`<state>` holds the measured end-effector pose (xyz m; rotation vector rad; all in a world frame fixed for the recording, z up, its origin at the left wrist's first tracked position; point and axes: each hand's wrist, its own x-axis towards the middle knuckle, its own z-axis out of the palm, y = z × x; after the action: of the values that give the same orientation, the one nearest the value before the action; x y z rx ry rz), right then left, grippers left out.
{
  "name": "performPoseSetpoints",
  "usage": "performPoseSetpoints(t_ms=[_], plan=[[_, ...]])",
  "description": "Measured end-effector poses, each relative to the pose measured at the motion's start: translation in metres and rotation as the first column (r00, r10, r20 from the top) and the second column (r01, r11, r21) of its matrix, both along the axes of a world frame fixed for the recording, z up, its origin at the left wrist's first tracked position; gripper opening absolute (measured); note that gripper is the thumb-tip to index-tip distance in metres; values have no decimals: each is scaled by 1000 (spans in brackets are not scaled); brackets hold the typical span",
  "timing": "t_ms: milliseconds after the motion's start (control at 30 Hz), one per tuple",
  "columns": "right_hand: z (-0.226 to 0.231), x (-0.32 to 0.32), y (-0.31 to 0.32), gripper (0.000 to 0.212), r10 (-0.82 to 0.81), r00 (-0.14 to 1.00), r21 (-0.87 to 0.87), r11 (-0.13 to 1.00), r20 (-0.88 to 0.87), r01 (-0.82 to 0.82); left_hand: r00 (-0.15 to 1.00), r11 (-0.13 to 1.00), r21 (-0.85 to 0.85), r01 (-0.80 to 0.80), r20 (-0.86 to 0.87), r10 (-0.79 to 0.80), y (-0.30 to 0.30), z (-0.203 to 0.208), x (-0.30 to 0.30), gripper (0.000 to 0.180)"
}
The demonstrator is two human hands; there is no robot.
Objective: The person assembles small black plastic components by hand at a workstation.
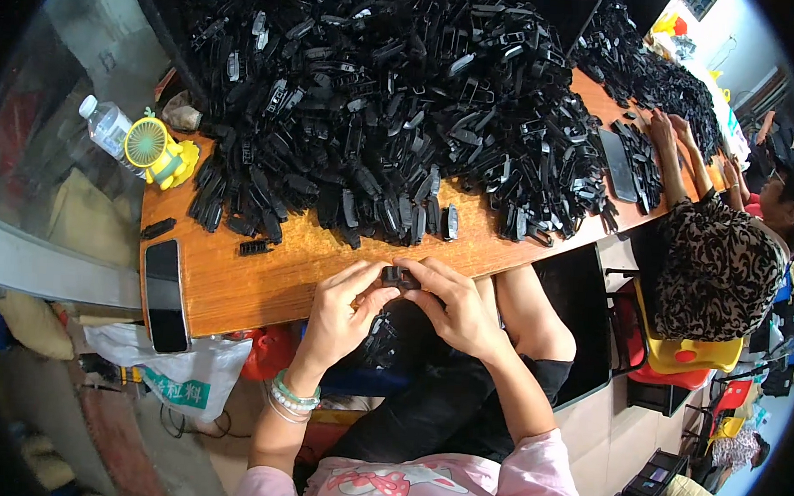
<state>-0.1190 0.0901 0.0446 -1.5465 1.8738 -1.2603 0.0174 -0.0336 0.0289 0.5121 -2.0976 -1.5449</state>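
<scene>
Between my two hands, at the front edge of the wooden table, is a small black plastic part. My left hand pinches its left side with thumb and forefinger. From the other side my right hand grips it in the same way. The fingers cover much of the part, so its exact kind cannot be made out. Beyond my hands spreads a big heap of similar black plastic pieces. One loose black piece lies apart from the heap, left of my hands.
A phone lies at the table's left end, near a yellow handheld fan and a plastic bottle. To the right, a co-worker in a patterned top reaches over the table, beside another phone. Below hangs a white bag.
</scene>
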Motion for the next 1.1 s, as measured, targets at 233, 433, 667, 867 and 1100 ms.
performPoseSetpoints(t_ms=[233, 433, 667, 867, 1100], plan=[[-6, 10, 2, 47, 3, 998, -50, 999, -57, -5, 998, 941, -339, -15, -61, -7, 3, 12, 6, 25], [-17, 22, 3, 53, -95, 980, -167, 984, -174, 66, 999, 970, -241, -21, 37, 31, 18, 26, 3, 23], [-7, 33, 4, 43, -152, 968, -197, 962, 197, 191, 990, 979, 186, -81, -95, 100, 16, 13, 10, 23], [-23, 32, 20, 19, -207, 904, -204, 932, 374, 298, 993, 982, 162, 98, -84, -85, 20, 11, 1, 24], [-25, 4, 37, 14, -211, 975, 68, 976, 70, 207, 998, 821, -571, 25, -37, -55, 0, 5, -79, 23]])
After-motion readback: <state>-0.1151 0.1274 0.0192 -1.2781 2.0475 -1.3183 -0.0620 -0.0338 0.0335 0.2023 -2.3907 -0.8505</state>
